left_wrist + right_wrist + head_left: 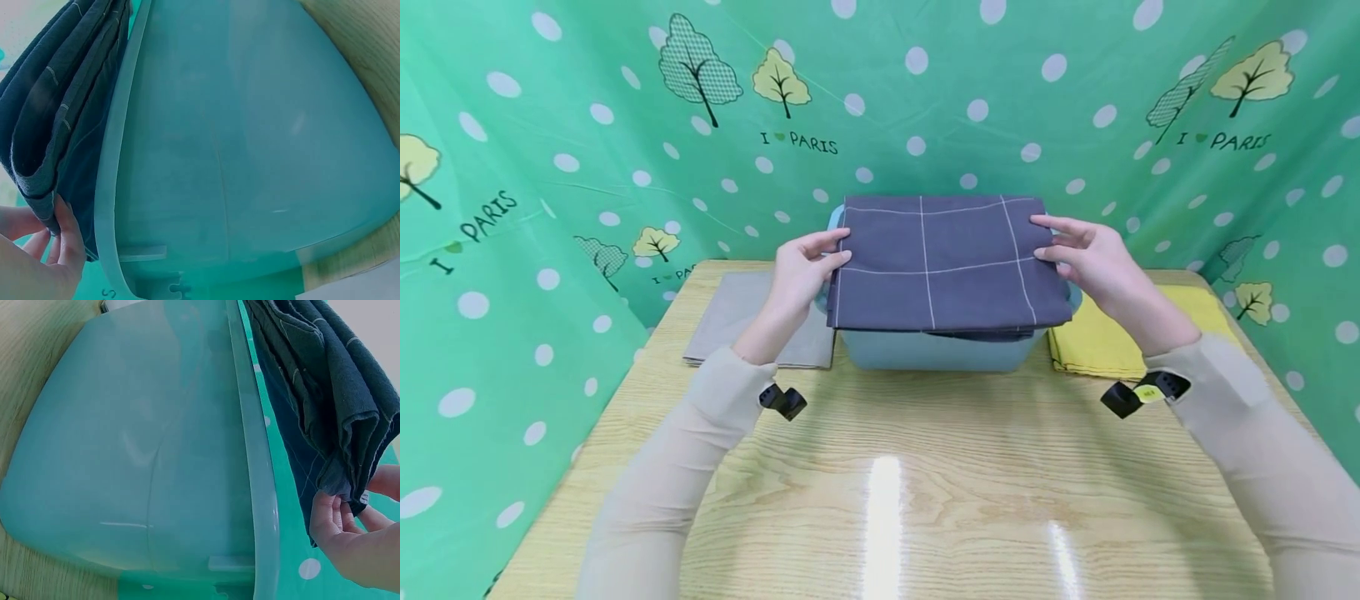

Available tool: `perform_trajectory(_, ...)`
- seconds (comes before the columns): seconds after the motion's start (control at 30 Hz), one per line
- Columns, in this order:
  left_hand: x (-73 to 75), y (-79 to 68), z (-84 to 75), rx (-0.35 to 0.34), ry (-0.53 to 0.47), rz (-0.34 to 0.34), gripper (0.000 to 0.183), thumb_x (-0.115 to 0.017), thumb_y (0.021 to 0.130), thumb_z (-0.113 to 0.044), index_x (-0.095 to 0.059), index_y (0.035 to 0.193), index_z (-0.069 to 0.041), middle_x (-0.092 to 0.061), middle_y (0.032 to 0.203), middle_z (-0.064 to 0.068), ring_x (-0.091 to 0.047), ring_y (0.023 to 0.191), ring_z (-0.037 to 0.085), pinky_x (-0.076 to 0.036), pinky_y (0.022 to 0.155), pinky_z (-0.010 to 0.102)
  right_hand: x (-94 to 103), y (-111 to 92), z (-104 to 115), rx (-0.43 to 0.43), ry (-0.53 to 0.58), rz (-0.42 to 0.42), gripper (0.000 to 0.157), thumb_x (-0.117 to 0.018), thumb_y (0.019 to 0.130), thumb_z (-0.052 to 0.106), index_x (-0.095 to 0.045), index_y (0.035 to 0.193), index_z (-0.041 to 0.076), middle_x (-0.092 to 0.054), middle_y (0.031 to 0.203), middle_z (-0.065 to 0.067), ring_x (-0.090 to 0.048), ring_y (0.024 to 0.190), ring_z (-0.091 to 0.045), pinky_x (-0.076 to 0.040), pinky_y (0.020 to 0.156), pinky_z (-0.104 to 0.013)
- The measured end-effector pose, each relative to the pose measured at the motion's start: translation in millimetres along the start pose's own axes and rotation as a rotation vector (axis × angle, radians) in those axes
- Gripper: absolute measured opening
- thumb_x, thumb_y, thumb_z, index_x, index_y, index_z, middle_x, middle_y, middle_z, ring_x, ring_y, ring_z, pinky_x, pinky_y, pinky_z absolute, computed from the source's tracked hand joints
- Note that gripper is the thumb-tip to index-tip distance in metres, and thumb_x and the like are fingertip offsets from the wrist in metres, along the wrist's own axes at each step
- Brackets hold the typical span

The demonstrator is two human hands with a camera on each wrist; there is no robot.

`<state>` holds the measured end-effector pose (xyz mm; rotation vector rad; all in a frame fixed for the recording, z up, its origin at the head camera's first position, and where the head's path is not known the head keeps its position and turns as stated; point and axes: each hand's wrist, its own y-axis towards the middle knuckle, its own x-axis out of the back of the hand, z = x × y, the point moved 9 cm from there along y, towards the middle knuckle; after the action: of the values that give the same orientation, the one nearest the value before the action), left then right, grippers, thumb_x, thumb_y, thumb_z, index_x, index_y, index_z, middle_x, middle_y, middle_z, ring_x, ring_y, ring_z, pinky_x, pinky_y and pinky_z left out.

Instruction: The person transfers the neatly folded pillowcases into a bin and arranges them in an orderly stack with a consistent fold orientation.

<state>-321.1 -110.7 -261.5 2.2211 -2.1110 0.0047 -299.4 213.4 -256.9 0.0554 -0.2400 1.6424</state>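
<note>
A folded dark navy cloth [962, 242] with thin white grid lines lies level over a light blue plastic bin [940, 352], covering most of its opening. My left hand [801, 271] pinches the cloth's left edge between thumb and fingers. At the opposite edge my right hand [1090, 254] pinches it the same way. Both wrist views show the cloth's stacked layers [56, 94] just above the bin's rim [253, 444], with fingers under the fold. The bin's inside is hidden in the head view.
On the wooden table [925, 467], a folded grey cloth [737, 317] lies left of the bin and a folded yellow cloth [1097, 337] lies right of it. A green dotted curtain [917, 100] hangs close behind and along both sides.
</note>
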Motion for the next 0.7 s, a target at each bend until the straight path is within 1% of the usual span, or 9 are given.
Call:
perform_trajectory(0.17, -2.0, 6.0, -0.9, 0.032, 0.019, -0.015, 0.033, -0.063, 0.079, -0.003, -0.063, 0.112, -0.008, -0.053, 0.087, 0.003, -0.054, 0.062, 0.008, -0.047, 0.056, 0.019, 1.3, 6.2, 3.3, 0.005, 0.072, 0.009, 0.052, -0.061, 0.083, 0.011, -0.044, 0.131, 0.017, -0.040, 0.120, -0.004, -0.049, 0.070, -0.002, -0.039, 0.055, -0.013)
perform_trajectory(0.23, -2.8, 8.6, -0.9, 0.045, 0.031, -0.018, 0.033, -0.063, 0.080, -0.003, -0.063, 0.112, -0.009, -0.054, 0.089, 0.003, -0.054, 0.063, 0.008, -0.047, 0.057, 0.019, 1.3, 8.7, 4.4, 0.005, 0.108, 0.019, 0.053, -0.061, 0.082, 0.009, -0.044, 0.132, 0.015, -0.037, 0.125, -0.005, -0.050, 0.071, -0.002, -0.041, 0.057, -0.014)
perform_trajectory(0.33, -4.0, 12.6, -0.8, 0.060, 0.035, -0.023, 0.032, -0.062, 0.080, -0.003, -0.063, 0.111, -0.010, -0.055, 0.092, 0.004, -0.055, 0.066, 0.008, -0.048, 0.058, 0.019, 1.3, 12.4, 5.3, -0.011, 0.144, 0.035, 0.054, -0.060, 0.082, 0.007, -0.042, 0.133, 0.014, -0.027, 0.138, -0.005, -0.053, 0.073, -0.002, -0.043, 0.059, -0.014)
perform_trajectory(0.43, -4.6, 17.1, -0.4, 0.070, 0.044, -0.031, 0.032, -0.062, 0.081, -0.003, -0.063, 0.112, -0.010, -0.056, 0.093, 0.003, -0.053, 0.068, 0.007, -0.046, 0.058, 0.018, 0.6, 16.2, 6.5, -0.035, 0.173, 0.050, 0.056, -0.060, 0.083, 0.005, -0.039, 0.134, 0.013, -0.019, 0.145, -0.003, -0.057, 0.075, -0.003, -0.046, 0.062, -0.016)
perform_trajectory(0.57, -5.5, 22.5, 1.0, 0.088, 0.058, -0.031, 0.032, -0.061, 0.082, -0.005, -0.062, 0.113, -0.012, -0.056, 0.096, 0.003, -0.051, 0.071, 0.007, -0.045, 0.059, 0.019, -0.1, 21.7, 8.5, -0.059, 0.175, 0.058, 0.058, -0.059, 0.083, 0.004, -0.038, 0.135, 0.014, -0.021, 0.145, -0.006, -0.060, 0.079, -0.004, -0.049, 0.066, -0.018)
perform_trajectory(0.7, -6.7, 27.0, 2.2, 0.106, 0.050, -0.033, 0.032, -0.061, 0.082, -0.004, -0.062, 0.113, -0.012, -0.057, 0.101, 0.005, -0.052, 0.074, 0.007, -0.045, 0.062, 0.020, 0.7, 26.6, 9.1, -0.081, 0.143, 0.051, 0.057, -0.059, 0.083, 0.005, -0.037, 0.135, 0.014, -0.021, 0.145, -0.006, -0.058, 0.087, -0.005, -0.048, 0.070, -0.018)
